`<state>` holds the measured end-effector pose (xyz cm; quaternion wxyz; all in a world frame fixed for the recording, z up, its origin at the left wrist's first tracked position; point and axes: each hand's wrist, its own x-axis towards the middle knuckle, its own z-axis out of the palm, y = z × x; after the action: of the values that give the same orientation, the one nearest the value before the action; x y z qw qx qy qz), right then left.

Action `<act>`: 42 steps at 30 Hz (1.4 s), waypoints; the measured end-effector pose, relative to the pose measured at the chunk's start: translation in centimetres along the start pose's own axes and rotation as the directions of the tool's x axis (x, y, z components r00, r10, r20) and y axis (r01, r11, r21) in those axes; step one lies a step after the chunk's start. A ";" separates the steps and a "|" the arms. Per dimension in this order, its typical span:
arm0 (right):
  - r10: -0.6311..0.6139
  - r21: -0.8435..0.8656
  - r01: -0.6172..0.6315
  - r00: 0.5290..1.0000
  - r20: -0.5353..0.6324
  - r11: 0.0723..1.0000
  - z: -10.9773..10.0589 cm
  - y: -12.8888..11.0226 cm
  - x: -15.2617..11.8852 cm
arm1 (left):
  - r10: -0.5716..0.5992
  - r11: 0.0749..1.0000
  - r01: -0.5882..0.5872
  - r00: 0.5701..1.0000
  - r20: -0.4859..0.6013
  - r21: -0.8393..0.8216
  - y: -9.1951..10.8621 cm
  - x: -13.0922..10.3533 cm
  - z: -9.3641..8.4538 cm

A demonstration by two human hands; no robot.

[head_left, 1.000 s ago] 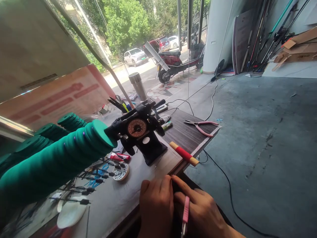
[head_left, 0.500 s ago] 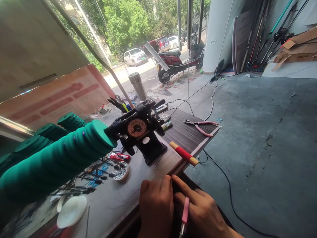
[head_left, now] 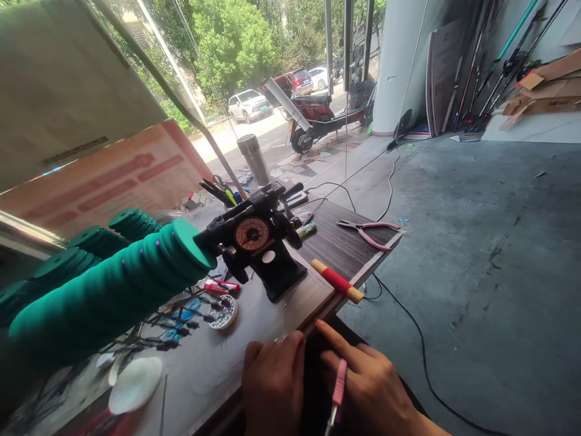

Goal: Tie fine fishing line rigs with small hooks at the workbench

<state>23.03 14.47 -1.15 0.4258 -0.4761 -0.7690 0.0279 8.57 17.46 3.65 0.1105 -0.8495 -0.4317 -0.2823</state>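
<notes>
My left hand (head_left: 273, 378) is closed at the front edge of the table, fingers curled together. A tiny bright glint shows by its knuckles, but whatever it pinches is hidden. Just to its right, my right hand (head_left: 367, 381) is curled around a slim tool with a pink grip (head_left: 339, 383); its metal end points down toward the bottom of the view, and its kind is unclear. The index finger of that hand stretches to the table edge. Beyond both hands stands a black device with a round dial (head_left: 252, 234) on a stand (head_left: 282, 275).
A row of green foam spools (head_left: 118, 284) fills the left. Around it are a dish of small beads (head_left: 223, 312), a white shell-like dish (head_left: 135, 385) and a red tube (head_left: 222, 286). Pink-handled pliers (head_left: 374, 236) and a red-wrapped wooden stick (head_left: 336, 281) lie right. A black cable (head_left: 423, 357) crosses the floor.
My left hand has shifted left and slightly down, widening the gap between the hands. My right hand stays nearly where it was, with the pink-gripped tool still in it.
</notes>
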 end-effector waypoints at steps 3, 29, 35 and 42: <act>-0.006 -0.004 0.006 1.000 -0.014 1.000 0.0 0.0 0.0 | 0.002 1.000 -0.002 1.000 0.000 0.002 0.1 0.1 -0.1; 0.083 0.158 -0.228 0.780 0.620 0.961 -0.2 1.3 -2.5 | -0.557 0.508 0.684 0.724 0.406 -0.524 2.4 -1.3 -2.0; 0.127 0.096 -0.241 0.761 0.636 0.966 0.0 1.5 -2.7 | -0.563 0.481 0.718 0.693 0.451 -0.503 2.4 -1.5 -1.8; 0.177 0.079 -0.289 0.757 0.629 0.954 -0.3 1.9 -2.8 | -0.561 0.498 0.724 0.689 0.459 -0.478 2.6 -1.2 -1.8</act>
<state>25.06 13.28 -3.54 0.1846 -0.4947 -0.7944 0.3002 9.35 14.33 4.56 -0.3462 -0.6374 -0.6080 -0.3229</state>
